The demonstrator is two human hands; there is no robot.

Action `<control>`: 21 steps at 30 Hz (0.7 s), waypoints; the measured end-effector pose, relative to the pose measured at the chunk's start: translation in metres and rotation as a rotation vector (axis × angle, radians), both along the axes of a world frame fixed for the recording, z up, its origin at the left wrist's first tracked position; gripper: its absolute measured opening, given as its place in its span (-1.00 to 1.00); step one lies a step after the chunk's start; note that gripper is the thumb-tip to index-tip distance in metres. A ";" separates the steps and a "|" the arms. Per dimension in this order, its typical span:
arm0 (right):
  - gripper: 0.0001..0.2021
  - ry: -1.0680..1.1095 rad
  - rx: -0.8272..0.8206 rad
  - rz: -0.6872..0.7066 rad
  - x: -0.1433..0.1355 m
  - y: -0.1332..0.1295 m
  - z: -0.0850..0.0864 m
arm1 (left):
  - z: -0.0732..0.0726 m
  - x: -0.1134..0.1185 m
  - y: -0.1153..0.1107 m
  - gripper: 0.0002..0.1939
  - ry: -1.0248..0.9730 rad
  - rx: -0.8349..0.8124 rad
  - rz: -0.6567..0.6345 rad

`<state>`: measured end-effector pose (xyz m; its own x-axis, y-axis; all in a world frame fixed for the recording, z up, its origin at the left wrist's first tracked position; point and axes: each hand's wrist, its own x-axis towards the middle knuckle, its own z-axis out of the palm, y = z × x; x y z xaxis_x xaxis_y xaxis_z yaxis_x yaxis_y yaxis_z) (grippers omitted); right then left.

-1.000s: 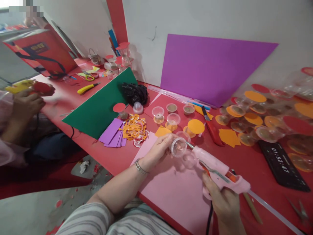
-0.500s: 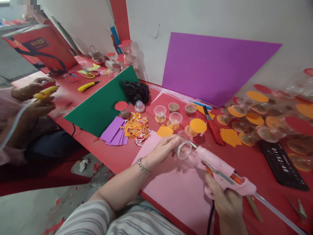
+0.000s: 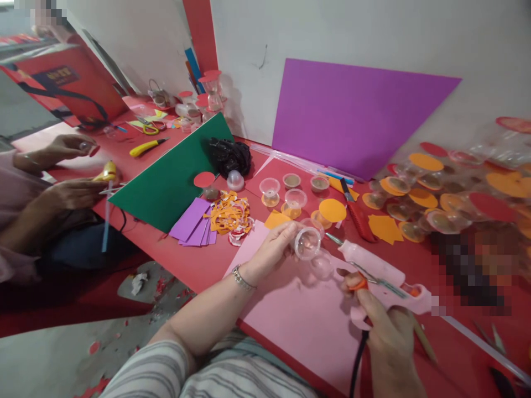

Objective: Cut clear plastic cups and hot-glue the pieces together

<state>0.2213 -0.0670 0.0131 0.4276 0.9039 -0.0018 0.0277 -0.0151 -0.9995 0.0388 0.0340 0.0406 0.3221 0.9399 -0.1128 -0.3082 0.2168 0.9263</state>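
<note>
My left hand (image 3: 277, 244) is closed on a small clear plastic cup (image 3: 307, 244), its round rim turned toward me. Below it another clear cup (image 3: 322, 264) shows over the pink sheet (image 3: 290, 320); whether the two are joined I cannot tell. My right hand (image 3: 379, 318) wraps round a pink hot glue gun (image 3: 373, 262) with a finger by its orange trigger. The metal nozzle points left, a short way off the cup. A clear glue stick (image 3: 483, 340) sticks out of the gun's back end.
Several clear cups with orange discs (image 3: 290, 203) stand beyond my hands, beside a red utility knife (image 3: 357, 213). Orange paper shreds (image 3: 230, 214) and purple cards (image 3: 191, 221) lie left. A green board (image 3: 174, 174) separates a co-worker's hands (image 3: 70, 193), with a yellow glue gun (image 3: 108, 171). More cups (image 3: 440, 193) crowd the right.
The glue gun's nozzle has drawn back right from the cup, and the cup has tilted to face me. The co-worker's yellow glue gun has moved down, away from the red-disc piece.
</note>
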 end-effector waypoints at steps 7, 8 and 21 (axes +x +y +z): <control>-0.80 0.100 0.126 0.050 0.000 0.004 0.007 | -0.001 0.002 0.001 -0.65 -0.181 -0.049 0.032; -0.80 0.092 0.106 0.021 0.000 0.005 0.008 | -0.001 0.003 0.002 -0.66 -0.210 -0.055 0.041; -0.71 0.126 0.108 0.014 0.015 -0.018 0.036 | -0.008 0.002 0.011 -0.67 -0.402 -0.156 0.081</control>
